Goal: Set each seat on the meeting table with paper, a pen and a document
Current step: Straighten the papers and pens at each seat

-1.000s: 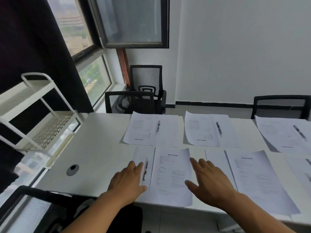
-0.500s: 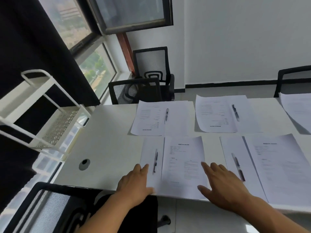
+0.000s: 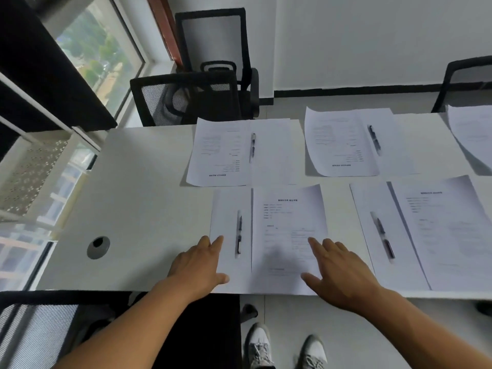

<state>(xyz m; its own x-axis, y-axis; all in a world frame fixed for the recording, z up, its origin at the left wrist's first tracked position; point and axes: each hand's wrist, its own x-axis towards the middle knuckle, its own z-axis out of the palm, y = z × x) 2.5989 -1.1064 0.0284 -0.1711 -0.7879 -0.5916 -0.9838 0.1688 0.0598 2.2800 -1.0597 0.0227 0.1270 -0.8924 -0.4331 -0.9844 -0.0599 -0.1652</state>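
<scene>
Surroundings: a white bench with a round grey cable hole near its left end; a white wire rack stands off the left end by the window
Chairs: four black mesh chairs in view, one pushed to the far side, a taller one behind it by the wall, one at the far right, one at the near left corner
In the way: nothing lies on top of the near-left papers but the two hands; the near chair sits below the left forearm
Feet: two pale trainers on the floor under the bench edge
Seat sets: four full sets seen, two on the far side and two on the near side, plus a sheet edge at the far right
Pens: four, one to each full set
Near-left set: a blank sheet on the left, a printed document overlapping its right edge, a dark pen lying lengthwise on the blank sheet
Document look: white page, bold title line at the top, short blocks of small text too blurred to read
Left hand: flat, fingers straight and together, tips on the left edge of the blank sheet, gripping nothing
Right hand: flat, fingers spread on the lower right of the document, thumb out, gripping nothing
</scene>
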